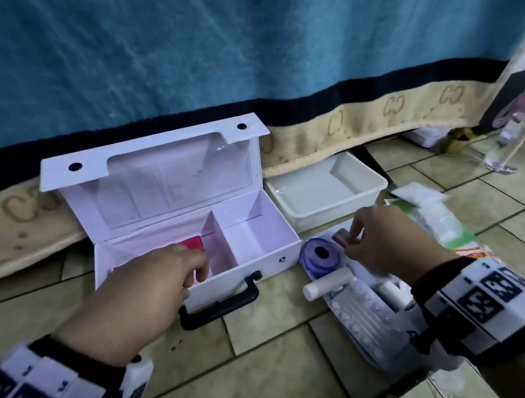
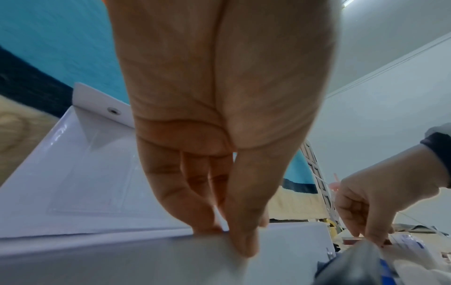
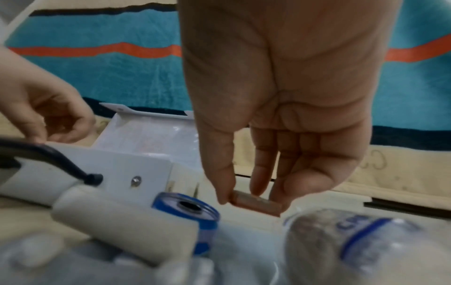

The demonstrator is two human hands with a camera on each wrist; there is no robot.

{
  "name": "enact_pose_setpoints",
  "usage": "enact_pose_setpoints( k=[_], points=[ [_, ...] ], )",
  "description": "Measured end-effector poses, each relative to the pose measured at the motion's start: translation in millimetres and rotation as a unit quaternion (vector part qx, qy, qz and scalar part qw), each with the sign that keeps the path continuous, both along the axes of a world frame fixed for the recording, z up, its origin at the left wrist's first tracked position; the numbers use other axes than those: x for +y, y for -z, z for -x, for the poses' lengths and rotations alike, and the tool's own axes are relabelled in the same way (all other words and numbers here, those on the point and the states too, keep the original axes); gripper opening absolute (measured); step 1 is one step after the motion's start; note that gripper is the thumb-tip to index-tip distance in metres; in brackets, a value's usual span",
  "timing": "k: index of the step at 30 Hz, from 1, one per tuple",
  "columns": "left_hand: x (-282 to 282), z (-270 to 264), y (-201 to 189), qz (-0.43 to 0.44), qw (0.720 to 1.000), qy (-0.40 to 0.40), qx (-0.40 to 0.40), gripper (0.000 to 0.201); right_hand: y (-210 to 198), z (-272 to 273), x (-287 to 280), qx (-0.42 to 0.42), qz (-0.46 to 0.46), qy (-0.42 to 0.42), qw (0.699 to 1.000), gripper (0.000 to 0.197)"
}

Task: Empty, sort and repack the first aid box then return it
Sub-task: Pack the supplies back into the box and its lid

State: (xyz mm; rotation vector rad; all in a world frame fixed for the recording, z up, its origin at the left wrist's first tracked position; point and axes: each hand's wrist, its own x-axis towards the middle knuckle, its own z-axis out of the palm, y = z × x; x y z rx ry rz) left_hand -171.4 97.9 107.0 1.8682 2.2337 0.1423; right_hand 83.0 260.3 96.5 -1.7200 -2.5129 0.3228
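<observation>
The white first aid box (image 1: 271,263) stands open on the tiled floor, lid propped up. A red packet (image 1: 191,243) lies in its left compartment; the right compartment shows nothing inside. My left hand (image 1: 197,271) grips the box's front wall (image 2: 122,256), thumb outside and fingers inside. My right hand (image 1: 352,237) is right of the box, pinching a small brownish packet (image 3: 256,204) between thumb and fingers just above the pile of supplies. A blue tape roll (image 1: 321,254), a white bandage roll (image 1: 328,283) and a blister pack (image 1: 359,315) lie below it.
A white tray (image 1: 325,191) sits behind the supplies, beside the box. Green-and-white packets (image 1: 436,215) lie to the right, with a clear plastic bottle (image 1: 510,144) farther right. A blue blanket (image 1: 238,54) hangs behind everything.
</observation>
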Motion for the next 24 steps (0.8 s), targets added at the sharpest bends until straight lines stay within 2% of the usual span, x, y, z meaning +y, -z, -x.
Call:
enact_pose_setpoints(
  k=[3,6,8,11,13,15,17,21,24],
  points=[
    [1,3,3,-0.015,1.000,-0.007,-0.006,0.031,3,-2,2,-0.035,0.023,-0.004,0.999,0.021],
    [-3,9,3,-0.019,0.998,-0.023,-0.047,0.030,9,3,3,-0.051,0.011,-0.018,0.998,0.017],
    [-8,17,1,-0.016,0.997,-0.042,-0.068,0.029,9,9,4,-0.036,0.001,-0.041,0.998,0.024],
    [-16,29,-1,-0.001,0.994,-0.069,-0.082,0.027,9,20,1,0.009,0.044,-0.090,0.995,0.037],
    [-22,34,0,0.009,0.993,-0.086,-0.086,0.027,12,25,0,-0.018,0.079,-0.106,0.991,0.048],
    [-26,37,1,0.006,0.991,-0.098,-0.087,0.026,12,27,0,-0.041,0.078,-0.106,0.990,0.050],
    [-29,37,2,-0.002,0.990,-0.109,-0.094,0.024,7,27,0,-0.039,0.038,-0.101,0.993,0.044],
    [-31,34,3,-0.022,0.989,-0.128,-0.073,0.023,-29,28,-9,-0.003,0.007,-0.075,0.997,0.045],
    [-32,33,2,-0.018,0.987,-0.141,-0.077,0.027,-61,47,-29,0.102,0.044,-0.113,0.987,0.041]
  ],
)
